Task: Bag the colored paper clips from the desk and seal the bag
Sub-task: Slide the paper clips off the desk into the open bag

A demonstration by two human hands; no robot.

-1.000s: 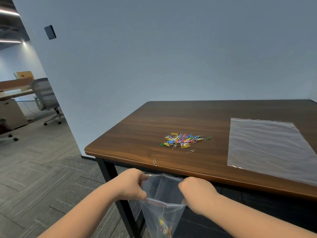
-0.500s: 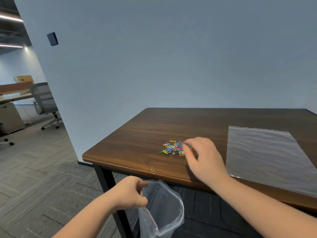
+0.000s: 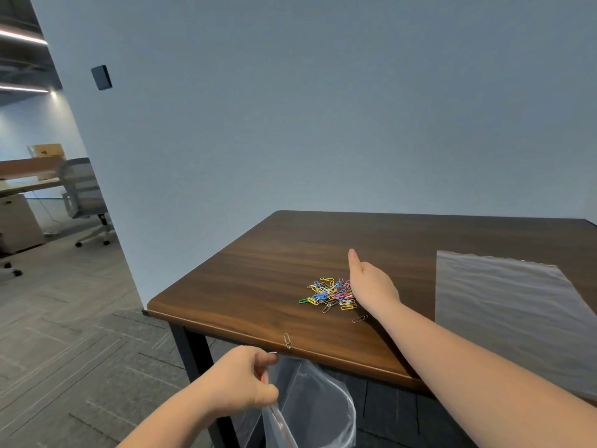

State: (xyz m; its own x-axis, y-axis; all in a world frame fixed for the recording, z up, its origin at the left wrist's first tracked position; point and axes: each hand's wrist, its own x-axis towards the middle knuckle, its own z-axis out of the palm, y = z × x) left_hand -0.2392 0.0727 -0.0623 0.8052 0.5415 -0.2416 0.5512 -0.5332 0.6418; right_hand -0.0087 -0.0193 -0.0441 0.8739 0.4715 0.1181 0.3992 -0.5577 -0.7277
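Left hand [image 3: 240, 378] has a pinch grip on 1 lip of the clear zip bag [image 3: 310, 405], mouth hanging open just below and in front of the table [image 3: 258, 279] edge. Only 1 lip is held, so the mouth is floppy; it could fold shut or swing away when clips come over the edge, and they'd go to the floor [image 3: 80, 350].

1 silver clip [image 3: 287, 340] sits right on the table's front edge, above the bag mouth. Any bump from the forearm or bag likely knocks it off, and it may miss the opening.

Another silver clip [image 3: 359, 318] lies alone, near the right wrist. Easy to leave behind or drag under the arm.

Right hand [image 3: 371, 287] stands edge-on, touching the right side of the colored clip pile [image 3: 329, 294]; fingers extended, grip released, holding nothing. Looks set up for a sweep. Risk: a fast sweep scatters the pile wide of the bag, or clips snag on each other and trail off sideways.

A second, larger clear bag [image 3: 510, 312] lies flat to the right, well apart from the pile. Low risk, unless the elbow drags it.
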